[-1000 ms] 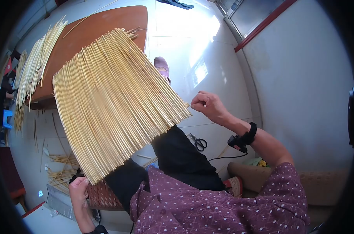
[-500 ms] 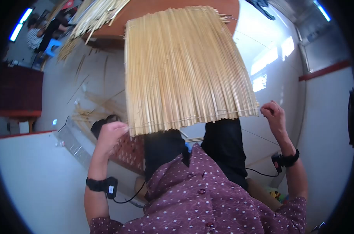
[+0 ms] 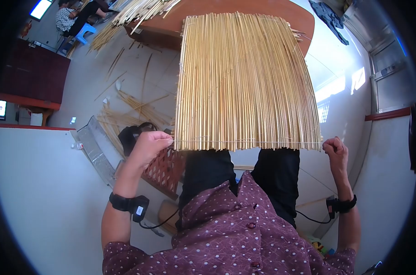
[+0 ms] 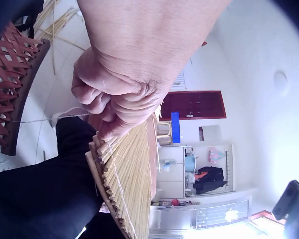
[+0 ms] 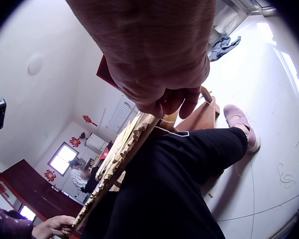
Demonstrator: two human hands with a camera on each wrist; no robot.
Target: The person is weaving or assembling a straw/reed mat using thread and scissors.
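A mat of straight yellow stalks (image 3: 244,87), bound with thin string, spans from the table to the person's lap. At its near left corner my left hand (image 3: 152,145) has curled fingers pinching the string (image 4: 114,169), thumb tip right at the outer stalks. A loose tail of string trails from that fist in the left wrist view. Just beyond the near right corner my right hand (image 3: 337,153) curls its fingers round the white string end (image 5: 172,132). In the right wrist view this string loops below the fingers, beside the mat's edge; the fingertips are partly hidden.
Under the mat's far part is a brown table (image 3: 208,9), with loose stalks (image 3: 146,13) at its left. More stalks (image 3: 141,105) lie on the floor. A woven reddish seat (image 3: 164,167) stands left of the legs. Another person (image 3: 73,18) sits at far left.
The head view has turned, so mat and hands appear farther right and the mat lies squarer. My right hand stays beside the right corner, my left hand at the left one.
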